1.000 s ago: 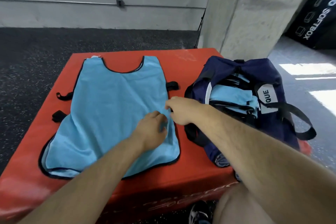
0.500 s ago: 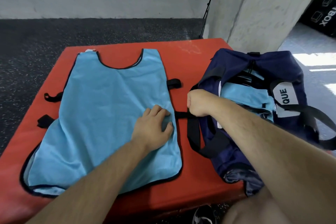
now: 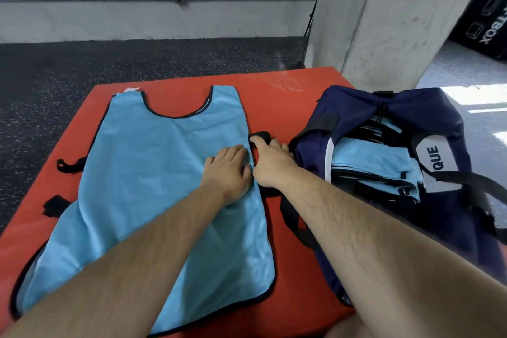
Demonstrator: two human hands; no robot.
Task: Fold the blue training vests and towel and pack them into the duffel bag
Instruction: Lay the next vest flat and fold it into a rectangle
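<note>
bare red mat (image 3: pixel 274 107) strip between vest (image 3: pixel 153 173) and duffel bag (image 3: pixel 356 118), concrete pillar (image 3: pixel 384 22) close behind bag, bag mouth open

Bare hands (image 3: pixel 227 170) on bare, lightly haired forearms (image 3: pixel 343 228).

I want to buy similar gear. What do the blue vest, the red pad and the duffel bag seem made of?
Blue vest: thin matte synthetic knit, probably polyester; it lies limp with soft wrinkles, edged in black.
Red pad: smooth vinyl-like cover with slight sheen and scuffs.
Duffel bag: navy woven fabric, likely nylon or polyester, with black webbing handles.
</note>
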